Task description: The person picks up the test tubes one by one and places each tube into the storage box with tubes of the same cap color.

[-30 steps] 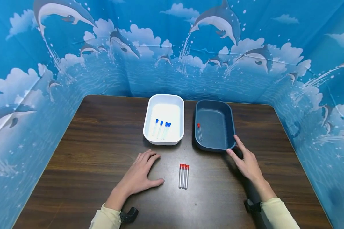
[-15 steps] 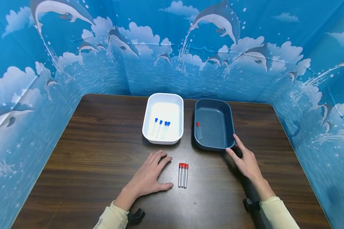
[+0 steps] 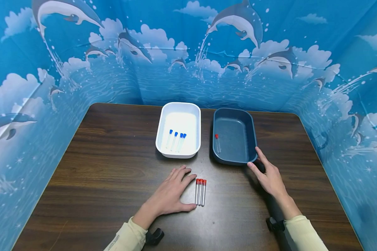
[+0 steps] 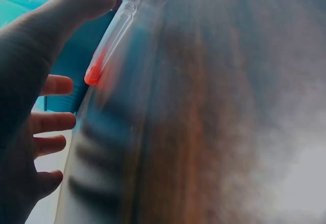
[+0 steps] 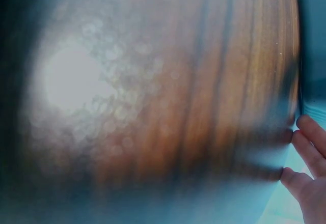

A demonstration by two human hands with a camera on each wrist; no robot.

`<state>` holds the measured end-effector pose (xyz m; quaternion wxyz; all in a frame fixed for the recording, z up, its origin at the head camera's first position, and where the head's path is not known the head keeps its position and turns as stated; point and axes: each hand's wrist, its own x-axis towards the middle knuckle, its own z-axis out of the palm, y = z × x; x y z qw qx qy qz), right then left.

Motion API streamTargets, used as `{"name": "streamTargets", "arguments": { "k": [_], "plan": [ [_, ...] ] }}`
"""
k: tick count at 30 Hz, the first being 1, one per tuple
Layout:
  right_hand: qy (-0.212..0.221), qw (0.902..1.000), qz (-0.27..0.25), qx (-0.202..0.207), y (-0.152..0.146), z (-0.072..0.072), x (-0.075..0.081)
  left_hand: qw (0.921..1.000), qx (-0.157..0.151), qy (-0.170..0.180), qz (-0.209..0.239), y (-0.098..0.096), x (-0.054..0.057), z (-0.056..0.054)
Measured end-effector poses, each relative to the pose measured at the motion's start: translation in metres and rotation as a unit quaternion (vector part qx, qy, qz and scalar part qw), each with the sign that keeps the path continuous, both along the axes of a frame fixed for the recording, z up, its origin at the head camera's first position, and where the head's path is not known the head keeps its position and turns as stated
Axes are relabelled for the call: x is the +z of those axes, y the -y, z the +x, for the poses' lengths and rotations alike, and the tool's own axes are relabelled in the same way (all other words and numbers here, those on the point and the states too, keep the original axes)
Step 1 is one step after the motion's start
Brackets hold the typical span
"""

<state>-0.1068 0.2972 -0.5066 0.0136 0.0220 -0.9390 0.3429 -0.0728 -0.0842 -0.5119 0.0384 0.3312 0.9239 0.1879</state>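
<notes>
My left hand (image 3: pixel 171 195) lies over the table with its fingers spread. Its thumb tip and index fingertip are at the left side of three red-capped test tubes (image 3: pixel 200 193), which lie side by side. The left wrist view shows these clear tubes (image 4: pixel 113 38) by the thumb, with nothing gripped. My right hand (image 3: pixel 271 179) touches the near right corner of a dark blue tray (image 3: pixel 237 136) with thumb and extended fingers; the right wrist view shows its fingers (image 5: pixel 308 147) by the tray wall. One red-capped test tube (image 3: pixel 218 143) lies inside that tray.
A white tray (image 3: pixel 183 120) stands left of the dark one, with several blue-capped test tubes (image 3: pixel 176 141) in it. Both trays sit toward the back of the dark wooden table (image 3: pixel 113 150). Behind hangs a blue dolphin-print curtain (image 3: pixel 163 80).
My left hand has moved right across the table, up to the red-capped test tubes. The right hand keeps its place at the dark blue tray's corner.
</notes>
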Motion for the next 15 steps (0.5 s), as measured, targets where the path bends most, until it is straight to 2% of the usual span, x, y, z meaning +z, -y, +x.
{"name": "streamTargets", "arguments": {
  "k": [6, 15],
  "plan": [
    [0.006, 1.0, -0.003, -0.002, 0.0005, 0.0, 0.0004, 0.9998, -0.006, 0.015, -0.013, -0.0045, -0.0004, -0.0033],
    [0.008, 1.0, -0.003, 0.0, 0.0002, 0.0, 0.0018, 0.9994, -0.019, 0.006, -0.03, -0.0097, 0.0, -0.0071]
  ]
}}
